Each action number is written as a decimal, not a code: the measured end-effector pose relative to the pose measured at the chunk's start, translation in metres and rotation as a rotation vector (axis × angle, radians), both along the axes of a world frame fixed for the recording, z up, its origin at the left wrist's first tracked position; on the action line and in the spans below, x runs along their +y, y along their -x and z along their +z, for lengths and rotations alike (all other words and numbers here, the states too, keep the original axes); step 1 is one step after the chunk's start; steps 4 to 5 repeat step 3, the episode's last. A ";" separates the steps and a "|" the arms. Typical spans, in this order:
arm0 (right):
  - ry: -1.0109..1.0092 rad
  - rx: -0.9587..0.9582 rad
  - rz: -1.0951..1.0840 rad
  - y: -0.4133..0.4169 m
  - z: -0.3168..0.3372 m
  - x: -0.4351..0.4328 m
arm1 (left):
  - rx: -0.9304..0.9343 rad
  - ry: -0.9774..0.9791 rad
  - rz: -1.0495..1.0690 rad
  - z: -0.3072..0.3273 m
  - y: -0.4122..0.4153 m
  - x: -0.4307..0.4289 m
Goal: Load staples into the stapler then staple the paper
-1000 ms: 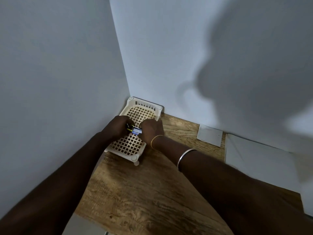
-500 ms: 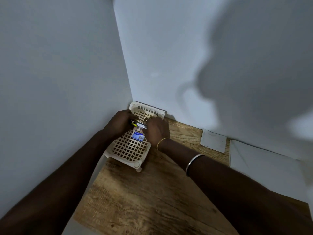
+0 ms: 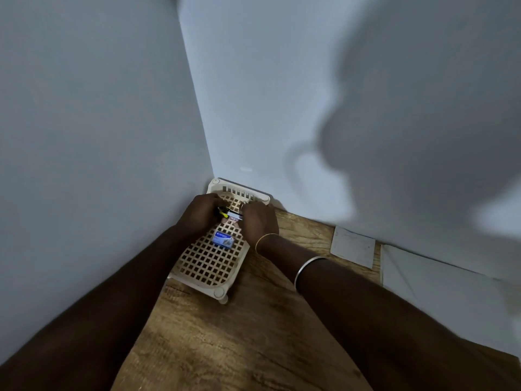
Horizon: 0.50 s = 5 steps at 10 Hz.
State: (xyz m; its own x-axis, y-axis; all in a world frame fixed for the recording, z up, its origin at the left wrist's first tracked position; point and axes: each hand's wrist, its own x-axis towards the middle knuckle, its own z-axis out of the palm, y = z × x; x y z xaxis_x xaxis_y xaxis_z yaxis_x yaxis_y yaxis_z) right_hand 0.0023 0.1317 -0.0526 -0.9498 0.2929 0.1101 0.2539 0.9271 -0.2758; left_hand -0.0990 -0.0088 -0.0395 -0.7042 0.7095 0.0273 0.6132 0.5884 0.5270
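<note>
A small stapler with black, yellow and silver parts is held between both hands above a cream lattice basket in the corner. My left hand grips its left end and my right hand grips its right end. A blue box of staples lies on the basket's grid just below the hands. Two white paper sheets lie on the wooden table to the right, a small one and a larger one. Most of the stapler is hidden by my fingers.
The basket sits tight in the corner of two white walls. The wooden table runs from the basket toward me, with its left edge close to the left wall. Bangles circle my right wrist and forearm.
The blue staple box, held between the hands a second ago, now lies on the basket grid. Both hands have stayed together on the stapler. The camera has tilted slightly.
</note>
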 end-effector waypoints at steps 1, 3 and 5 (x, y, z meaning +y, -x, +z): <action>0.009 -0.008 0.011 0.000 -0.001 0.001 | -0.019 0.002 -0.005 -0.003 0.002 -0.001; 0.100 0.035 0.021 -0.014 0.005 0.006 | -0.102 -0.015 -0.018 0.008 -0.009 -0.009; 0.100 0.035 0.021 -0.014 0.005 0.006 | -0.102 -0.015 -0.018 0.008 -0.009 -0.009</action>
